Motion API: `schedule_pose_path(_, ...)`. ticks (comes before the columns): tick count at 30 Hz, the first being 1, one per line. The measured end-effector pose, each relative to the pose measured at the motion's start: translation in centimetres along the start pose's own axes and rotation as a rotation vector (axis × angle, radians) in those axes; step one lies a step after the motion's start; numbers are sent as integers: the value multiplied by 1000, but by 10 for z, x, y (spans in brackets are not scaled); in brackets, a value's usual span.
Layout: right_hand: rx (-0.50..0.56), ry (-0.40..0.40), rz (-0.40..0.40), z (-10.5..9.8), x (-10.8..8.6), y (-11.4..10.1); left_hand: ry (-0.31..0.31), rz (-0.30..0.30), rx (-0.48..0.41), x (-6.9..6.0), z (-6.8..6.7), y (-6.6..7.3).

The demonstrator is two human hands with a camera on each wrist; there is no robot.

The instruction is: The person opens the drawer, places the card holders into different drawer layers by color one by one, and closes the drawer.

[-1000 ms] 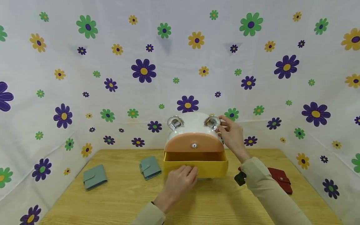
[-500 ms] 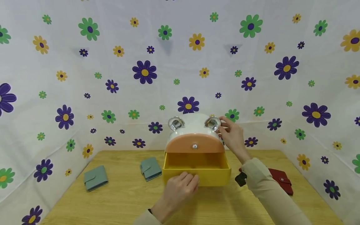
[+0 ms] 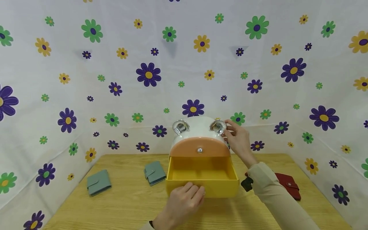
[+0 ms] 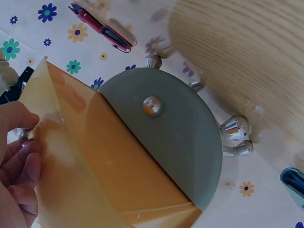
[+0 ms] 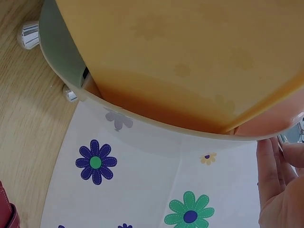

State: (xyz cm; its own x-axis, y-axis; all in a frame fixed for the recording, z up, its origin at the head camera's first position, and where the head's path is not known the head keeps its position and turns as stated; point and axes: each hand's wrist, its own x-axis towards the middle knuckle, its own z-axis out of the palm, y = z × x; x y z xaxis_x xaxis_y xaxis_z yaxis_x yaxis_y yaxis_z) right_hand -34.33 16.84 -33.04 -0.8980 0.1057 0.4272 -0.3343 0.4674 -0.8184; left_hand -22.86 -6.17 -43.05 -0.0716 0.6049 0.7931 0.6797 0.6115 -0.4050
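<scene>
A small white drawer cabinet (image 3: 198, 126) with two silver eye-like rings on top stands on the table. Its yellow drawer (image 3: 212, 188) is pulled well out, and only its bare inside shows. My left hand (image 3: 184, 203) is at the drawer's front; in the left wrist view its thumb and fingers pinch the silver knob (image 4: 23, 135). Up at the cabinet's right side, my right hand (image 3: 238, 140) grips the silver ring (image 3: 218, 126) there. Above the yellow drawer is a shut orange drawer front (image 3: 201, 147) with a knob; below it the left wrist view shows a grey-green front (image 4: 175, 128).
Two light-blue wallets (image 3: 99, 182) (image 3: 155, 172) lie on the table (image 3: 129, 204) left of the cabinet. A red wallet (image 3: 288, 185) lies at the right, partly behind my right sleeve. Flower-printed white cloth (image 3: 129, 105) closes off the back and sides.
The yellow drawer has slid out toward me together with my left hand, from slightly to widely pulled out. My right hand stays on the ring.
</scene>
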Motion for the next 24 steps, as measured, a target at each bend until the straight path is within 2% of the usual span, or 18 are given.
schedule_pose_path(10, 6, 11, -23, 0, 1, 1, 7, -12, -12, 2, -5, 5)
schedule_pose_path(15, 9, 13, -62, -1, 1, 4, 31, -1, -3, 1, -5, 7)
schedule_pose_path(24, 10, 12, -61, -2, 0, 3, 47, 16, -1, -2, -6, 8)
